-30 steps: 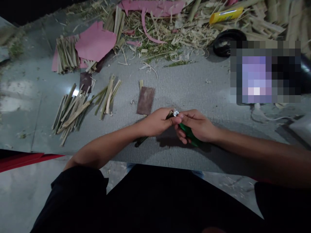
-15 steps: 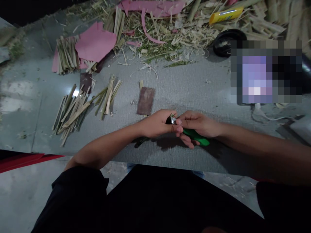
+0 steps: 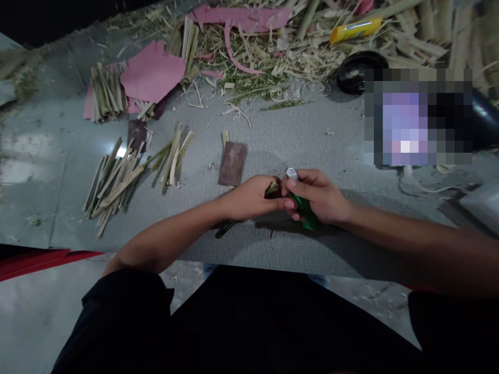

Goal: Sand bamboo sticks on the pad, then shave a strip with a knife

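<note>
My right hand (image 3: 322, 195) is closed round a green-handled cutter (image 3: 307, 214), whose silvery metal end points up and away from me. My left hand (image 3: 257, 197) pinches a small greenish strip (image 3: 271, 189), mostly hidden by the fingers. The fingertips of both hands meet or nearly touch. Just beyond my left hand a brown rectangular piece (image 3: 233, 163) lies flat over a pale strip. Under my left wrist a dark, thin piece (image 3: 226, 228) shows in part.
Loose cut strips (image 3: 117, 182) and a pink sheet (image 3: 154, 71) lie at the left. Shavings (image 3: 253, 85), a yellow tube (image 3: 355, 30) and a black round dish (image 3: 360, 71) are at the back. At the right, a blurred-out device (image 3: 405, 127) has a white cable.
The cutter has turned more upright, its metal end now lifted off the strip and away from my left hand. My right hand turned with it; my left hand stayed nearly in place.
</note>
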`<state>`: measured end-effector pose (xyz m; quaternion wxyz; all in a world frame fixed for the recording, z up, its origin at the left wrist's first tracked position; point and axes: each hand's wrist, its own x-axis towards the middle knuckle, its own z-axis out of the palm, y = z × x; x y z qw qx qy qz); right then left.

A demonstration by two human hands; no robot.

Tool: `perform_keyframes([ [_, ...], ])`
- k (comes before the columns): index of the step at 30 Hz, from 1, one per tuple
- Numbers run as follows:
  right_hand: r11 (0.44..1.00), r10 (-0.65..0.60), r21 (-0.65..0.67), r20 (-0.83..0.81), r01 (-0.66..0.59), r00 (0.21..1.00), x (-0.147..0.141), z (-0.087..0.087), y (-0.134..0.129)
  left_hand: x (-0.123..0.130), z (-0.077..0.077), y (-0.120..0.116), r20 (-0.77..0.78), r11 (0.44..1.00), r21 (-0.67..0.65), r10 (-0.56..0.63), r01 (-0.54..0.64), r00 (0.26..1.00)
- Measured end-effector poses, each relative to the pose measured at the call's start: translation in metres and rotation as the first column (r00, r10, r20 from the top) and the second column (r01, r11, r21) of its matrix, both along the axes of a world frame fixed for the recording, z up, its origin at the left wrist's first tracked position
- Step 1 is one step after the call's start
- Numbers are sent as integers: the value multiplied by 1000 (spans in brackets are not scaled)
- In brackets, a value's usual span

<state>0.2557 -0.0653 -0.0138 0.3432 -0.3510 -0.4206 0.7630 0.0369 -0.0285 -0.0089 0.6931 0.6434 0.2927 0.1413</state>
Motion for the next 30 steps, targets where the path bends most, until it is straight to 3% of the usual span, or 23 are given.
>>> perform_keyframes([
  [3,980,-140,161,131,118,981,-3,-1,-5,1,4,-3,-140,991,134,25,-6,990],
  [6,976,-148,194,237,103,960,-3,-2,-6,3,10,-4,-251,971,237,29,32,968],
  [10,968,-159,236,299,89,941,-2,-4,-4,4,16,-3,-312,970,236,21,56,950],
  [19,970,-203,176,222,165,954,-2,-6,-2,8,22,-4,-423,967,254,93,19,901],
  [22,954,-237,236,224,183,945,-4,-4,-1,7,21,-6,-407,964,265,109,3,907],
  [25,951,-232,250,185,182,955,-4,-3,0,4,17,-5,-295,976,218,85,-20,952],
  [28,976,-174,153,119,155,978,0,-3,1,1,13,-2,-130,992,123,8,8,991],
  [30,995,-76,75,97,69,992,4,-3,3,-1,13,1,-72,996,62,-53,58,996],
])
